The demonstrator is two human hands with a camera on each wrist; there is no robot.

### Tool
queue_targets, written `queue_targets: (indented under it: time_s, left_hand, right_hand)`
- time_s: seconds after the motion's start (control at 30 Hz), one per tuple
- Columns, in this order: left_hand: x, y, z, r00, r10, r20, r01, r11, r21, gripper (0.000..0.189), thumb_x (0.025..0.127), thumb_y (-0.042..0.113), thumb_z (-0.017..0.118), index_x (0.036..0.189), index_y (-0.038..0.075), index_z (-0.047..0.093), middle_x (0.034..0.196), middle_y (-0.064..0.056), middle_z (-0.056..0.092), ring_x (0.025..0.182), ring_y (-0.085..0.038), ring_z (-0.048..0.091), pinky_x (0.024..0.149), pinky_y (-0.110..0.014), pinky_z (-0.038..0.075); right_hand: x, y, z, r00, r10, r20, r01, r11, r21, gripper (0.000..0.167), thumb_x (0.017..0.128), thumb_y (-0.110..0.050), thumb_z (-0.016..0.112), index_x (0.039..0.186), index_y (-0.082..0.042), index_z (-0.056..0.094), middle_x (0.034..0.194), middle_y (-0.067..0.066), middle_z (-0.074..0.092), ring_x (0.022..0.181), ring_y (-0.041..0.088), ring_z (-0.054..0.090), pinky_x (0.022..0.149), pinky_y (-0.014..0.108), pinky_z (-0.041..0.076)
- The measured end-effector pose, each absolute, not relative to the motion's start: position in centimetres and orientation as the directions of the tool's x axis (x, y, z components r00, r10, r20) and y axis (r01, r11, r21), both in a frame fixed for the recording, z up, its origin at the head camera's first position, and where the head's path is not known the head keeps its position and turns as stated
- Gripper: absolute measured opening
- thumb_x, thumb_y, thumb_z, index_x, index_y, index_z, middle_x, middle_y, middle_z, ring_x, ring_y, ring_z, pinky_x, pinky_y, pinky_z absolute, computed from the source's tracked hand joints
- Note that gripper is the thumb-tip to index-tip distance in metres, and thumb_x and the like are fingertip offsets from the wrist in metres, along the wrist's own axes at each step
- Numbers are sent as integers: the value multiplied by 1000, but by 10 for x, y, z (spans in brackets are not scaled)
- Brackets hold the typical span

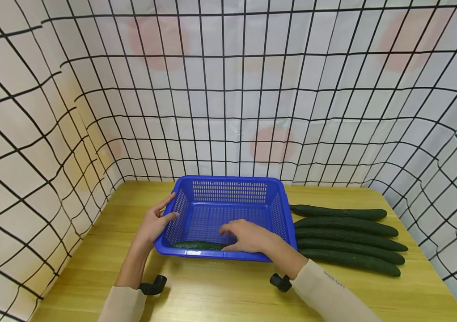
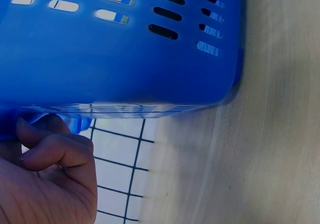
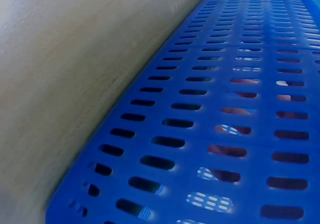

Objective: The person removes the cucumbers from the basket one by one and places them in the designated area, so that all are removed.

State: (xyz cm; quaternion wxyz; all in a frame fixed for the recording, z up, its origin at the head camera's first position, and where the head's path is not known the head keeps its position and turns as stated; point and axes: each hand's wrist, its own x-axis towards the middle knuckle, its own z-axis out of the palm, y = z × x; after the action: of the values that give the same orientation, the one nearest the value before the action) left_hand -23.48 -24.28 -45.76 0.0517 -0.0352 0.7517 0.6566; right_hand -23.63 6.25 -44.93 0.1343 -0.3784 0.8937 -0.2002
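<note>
A blue slotted plastic basket [image 1: 226, 255] stands on the table. My left hand [image 1: 152, 228] grips its left rim, with the thumb over the inside edge. In the left wrist view the left hand's curled fingers [image 2: 62, 154] lie by the basket's rim. Inside, a dark green cucumber [image 1: 198, 245] lies along the near wall. My right hand [image 1: 248, 237] reaches over the near right rim, loosely bent above the cucumber's right end, with a gap between thumb and fingers. In the right wrist view the basket wall [image 3: 220, 114] mostly hides that hand.
Several cucumbers [image 1: 349, 241] lie side by side on the table right of the basket. The wooden table [image 1: 212, 295] reaches back to a wall covering with a black grid [image 1: 240, 103], which also runs along both sides. Black wrist devices [image 1: 154, 285] sit below the hands.
</note>
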Motion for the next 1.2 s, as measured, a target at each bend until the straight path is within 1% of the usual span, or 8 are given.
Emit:
queue_targets:
  time_s: [0.33, 0.6, 0.73, 0.93, 1.0, 1.1, 1.13, 1.2]
  left_hand:
    - [-235, -244, -459, -992, 10, -128, -125, 141, 982, 69, 100, 13, 64, 161, 32, 37, 140, -36, 56, 98, -35, 74, 76, -47, 63]
    - [-234, -243, -460, -992, 16, -122, -118, 145, 982, 69, 100, 13, 63, 161, 31, 37, 138, -36, 58, 96, -34, 74, 76, -46, 63]
    - [-234, -243, -460, -992, 16, -122, -119, 137, 983, 69, 100, 13, 63, 161, 31, 36, 140, -36, 56, 98, -35, 74, 77, -47, 63]
    - [-234, -243, -460, -992, 20, -124, -121, 131, 984, 69, 100, 13, 63, 161, 31, 35, 140, -37, 56, 97, -34, 74, 77, -48, 63]
    - [-234, -243, -459, -992, 20, -126, -122, 131, 984, 69, 101, 13, 63, 161, 32, 35, 140, -37, 56, 97, -35, 74, 77, -48, 62]
    - [-235, -243, -459, -992, 18, -128, -124, 133, 983, 69, 101, 13, 63, 161, 32, 35, 140, -36, 56, 100, -37, 74, 78, -49, 62]
    - [-235, -243, -459, -992, 17, -128, -125, 137, 983, 69, 101, 13, 63, 161, 32, 35, 141, -36, 55, 101, -38, 73, 78, -49, 62]
    - [-235, -243, -457, -991, 17, -130, -126, 140, 982, 69, 100, 13, 63, 161, 32, 36, 141, -36, 55, 104, -39, 73, 79, -50, 62]
  right_hand:
    - [-238, 62, -452, -643, -733, -222, -605, 663, -441, 34, 96, -24, 73, 126, -9, 73, 110, 3, 75, 101, 16, 68, 89, 32, 56]
    - [-238, 62, -449, -624, -731, -275, -602, 675, -428, 31, 98, -24, 70, 125, -9, 74, 112, 1, 74, 100, 12, 66, 90, 30, 55]
    - [-238, 62, -448, -619, -745, -247, -610, 655, -446, 26, 97, -23, 72, 118, -8, 76, 101, -1, 74, 89, 8, 66, 81, 26, 55]
    - [-238, 63, -448, -613, -759, -220, -618, 634, -465, 15, 97, -22, 72, 107, -11, 72, 83, -5, 64, 73, 5, 55, 69, 23, 49]
    - [-238, 63, -448, -626, -750, -215, -609, 642, -465, 18, 97, -24, 71, 110, -12, 70, 89, -3, 67, 79, 8, 59, 73, 25, 51]
    - [-238, 66, -447, -655, -729, -198, -590, 658, -468, 30, 99, -27, 68, 124, -10, 68, 114, 4, 71, 108, 18, 65, 94, 35, 54]
    - [-237, 67, -447, -664, -723, -189, -585, 660, -471, 34, 100, -28, 67, 129, -10, 67, 124, 5, 70, 121, 23, 63, 103, 40, 52]
    - [-237, 70, -446, -674, -720, -167, -587, 659, -470, 38, 101, -30, 65, 134, -11, 65, 133, 5, 66, 130, 26, 58, 108, 45, 48]
